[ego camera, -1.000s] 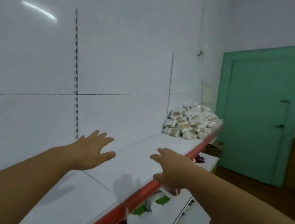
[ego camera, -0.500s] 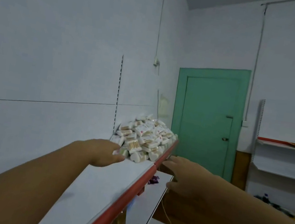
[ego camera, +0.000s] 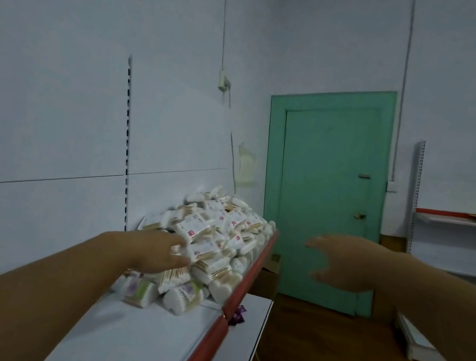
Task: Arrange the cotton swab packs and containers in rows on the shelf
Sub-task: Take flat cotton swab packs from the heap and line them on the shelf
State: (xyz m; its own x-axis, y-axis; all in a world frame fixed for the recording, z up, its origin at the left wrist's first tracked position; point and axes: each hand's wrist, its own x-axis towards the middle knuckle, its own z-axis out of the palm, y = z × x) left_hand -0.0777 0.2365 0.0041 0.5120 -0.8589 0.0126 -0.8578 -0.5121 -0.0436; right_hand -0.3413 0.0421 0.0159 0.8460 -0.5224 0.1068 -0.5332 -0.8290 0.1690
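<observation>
Where the red-edged shelf (ego camera: pixel 140 340) meets the wall, I see white cotton swab packs (ego camera: pixel 203 247) and round containers (ego camera: pixel 179 296) heaped loosely; my left hand (ego camera: pixel 152 252) touches them, fingers (ego camera: pixel 174 240) released, while my right hand (ego camera: pixel 339 263) hovers empty, likewise released.

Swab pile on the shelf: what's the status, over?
Left hand open, fingers at the swab pile. Right hand open, in the air off the shelf front. Pile heaped, no rows yet.

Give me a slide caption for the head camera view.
Left hand touches the heap of cotton swab packs on the white shelf; right hand hovers open.
</observation>
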